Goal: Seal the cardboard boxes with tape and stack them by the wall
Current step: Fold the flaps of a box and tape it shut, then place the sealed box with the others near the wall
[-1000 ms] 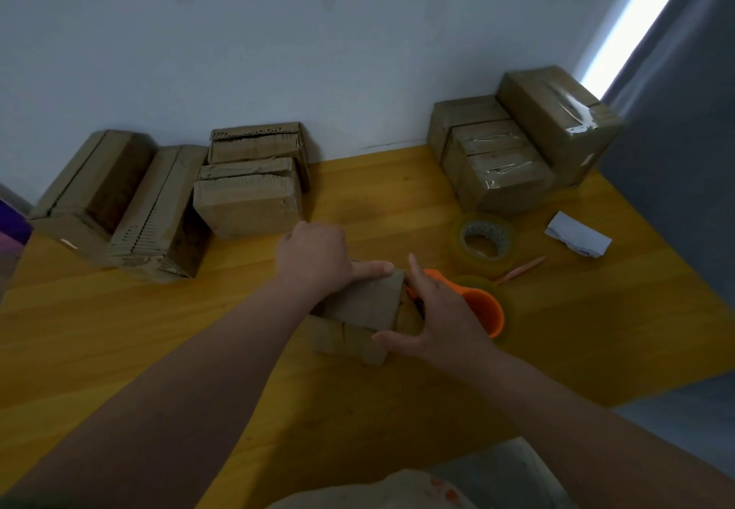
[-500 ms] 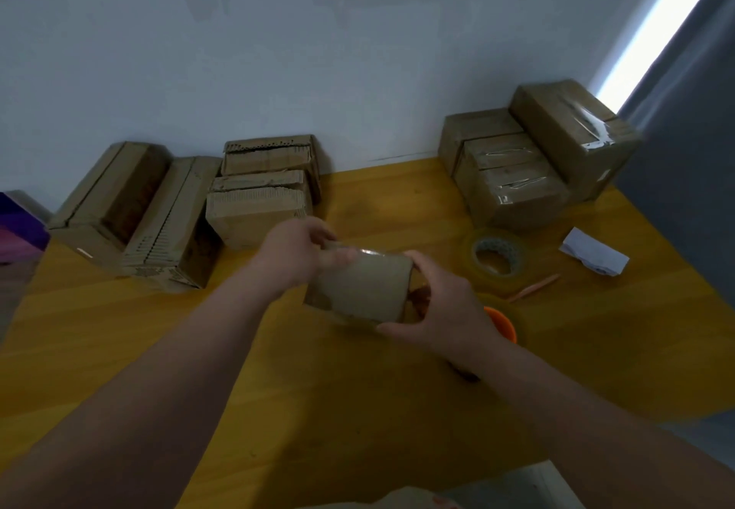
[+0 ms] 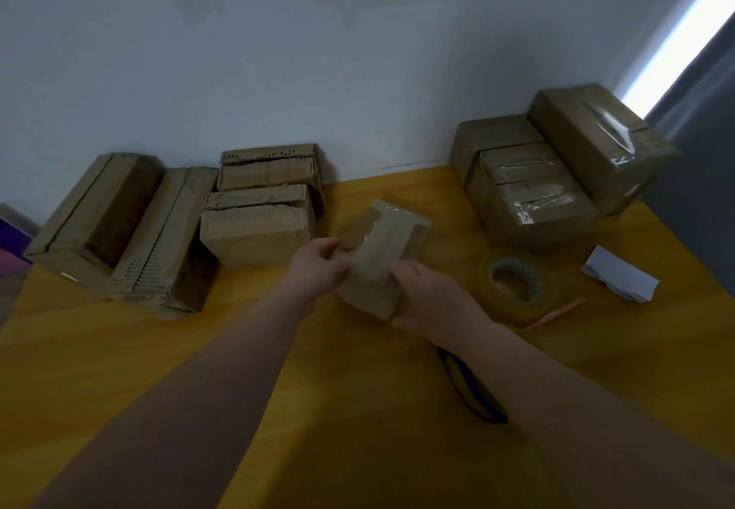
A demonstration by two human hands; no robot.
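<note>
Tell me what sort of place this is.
Probably a home packing spot, not a warehouse: a yellow wooden table against a plain wall, taped boxes piled there, a tape roll, a curtain at right.

Pale wall (image 3: 358,71), yellow wooden table (image 3: 119,349)

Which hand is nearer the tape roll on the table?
Right. The right hand grips the small box beside the tape roll; the left hand holds its far side.

Single head-worn wide-angle view, angled forward and down, close over the yellow surface (image 3: 119,357), facing the wall (image 3: 358,71)
</note>
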